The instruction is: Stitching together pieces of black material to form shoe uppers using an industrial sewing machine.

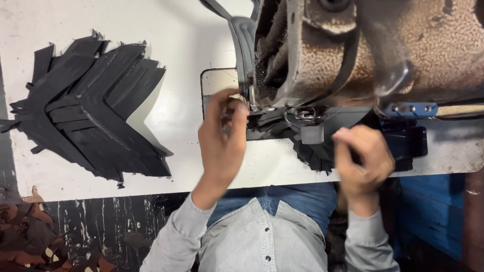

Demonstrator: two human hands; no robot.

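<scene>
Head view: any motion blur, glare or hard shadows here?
Head view: left hand and right hand smeared by motion blur; the stack of black chevron pieces is sharp and casts a soft shadow on the white table; sewing machine close and slightly soft; no strong glare.

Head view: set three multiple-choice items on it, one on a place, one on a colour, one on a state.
1. The stack of black chevron-shaped cut pieces lies:
A. on the white table, at the left
B. on the lap
C. on top of the sewing machine

2. The shirt sleeves are:
A. red
B. pale grey
C. green

3. The right hand is:
A. spread flat
B. curled shut
C. out of view

A: the stack rests on the tabletop. B: both cuffs are grey. B: its fingers fold inward.
</scene>
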